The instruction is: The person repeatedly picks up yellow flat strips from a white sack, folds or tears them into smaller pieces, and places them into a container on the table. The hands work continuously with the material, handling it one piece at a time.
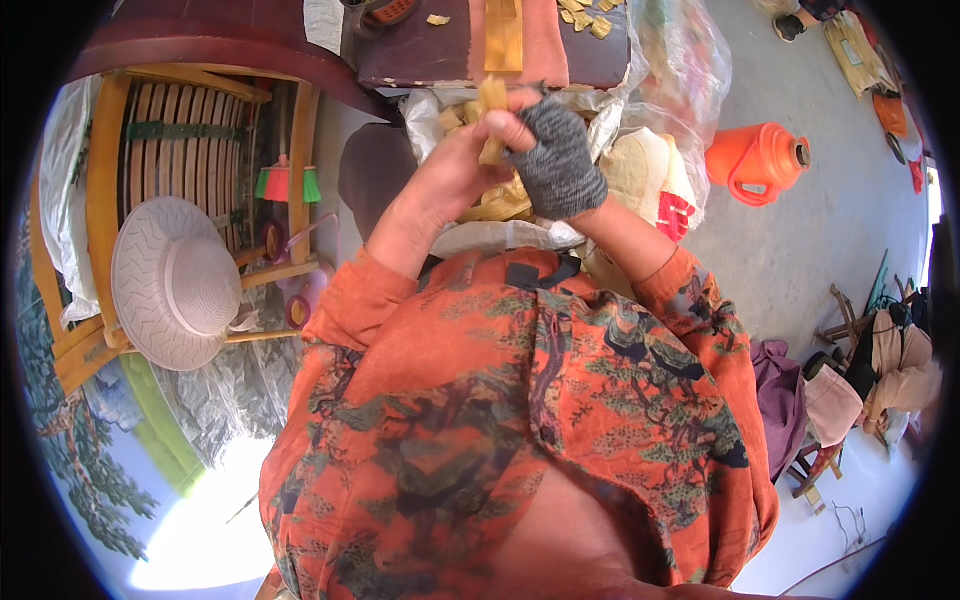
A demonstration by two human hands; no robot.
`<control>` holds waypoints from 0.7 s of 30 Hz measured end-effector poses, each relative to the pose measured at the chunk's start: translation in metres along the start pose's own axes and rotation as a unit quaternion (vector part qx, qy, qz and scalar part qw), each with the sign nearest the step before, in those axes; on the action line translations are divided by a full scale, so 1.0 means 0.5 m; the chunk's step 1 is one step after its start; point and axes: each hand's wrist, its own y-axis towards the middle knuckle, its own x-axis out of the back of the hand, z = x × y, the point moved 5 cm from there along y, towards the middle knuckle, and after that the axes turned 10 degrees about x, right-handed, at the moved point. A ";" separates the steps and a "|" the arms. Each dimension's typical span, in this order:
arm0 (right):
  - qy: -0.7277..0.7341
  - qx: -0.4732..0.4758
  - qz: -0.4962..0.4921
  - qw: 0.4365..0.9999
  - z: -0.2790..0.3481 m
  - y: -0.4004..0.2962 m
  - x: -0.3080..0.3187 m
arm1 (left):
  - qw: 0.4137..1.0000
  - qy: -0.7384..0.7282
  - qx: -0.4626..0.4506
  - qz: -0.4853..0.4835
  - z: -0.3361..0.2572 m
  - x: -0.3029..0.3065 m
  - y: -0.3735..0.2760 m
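Note:
In front of my chest, my bare left hand pinches a folded yellowish strip, perhaps dried leaf or husk. My right hand, in a grey knitted fingerless glove, meets it there, its thumb pressed over the strip. The fingers hide part of the strip. Below both hands, an open white sack in my lap holds more loose yellowish strips. Just beyond, a wooden board lies on a pink cloth on a dark red table. Several small folded pieces rest at the table's right.
A wooden chair stands at left, with a pale brimmed hat on it. An orange thermos flask stands on the floor at right, near clear plastic sheeting. Clothes are heaped over stools at lower right. Another person's shoe shows at upper right.

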 end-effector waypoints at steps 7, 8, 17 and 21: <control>0.038 -0.095 -0.022 0.995 -0.065 0.008 0.007 | 0.685 0.600 -0.342 -0.230 -0.077 0.002 -0.052; 0.126 -0.141 -0.042 0.981 -0.085 0.007 0.005 | 0.688 0.555 -0.403 -0.237 -0.084 0.001 -0.058; -0.034 -0.077 0.085 0.993 -0.020 0.010 -0.011 | 0.671 0.558 -0.452 -0.186 -0.102 -0.005 -0.058; -0.229 0.072 0.130 0.962 0.039 0.011 0.009 | 0.802 0.463 -0.355 -0.124 -0.084 0.029 -0.033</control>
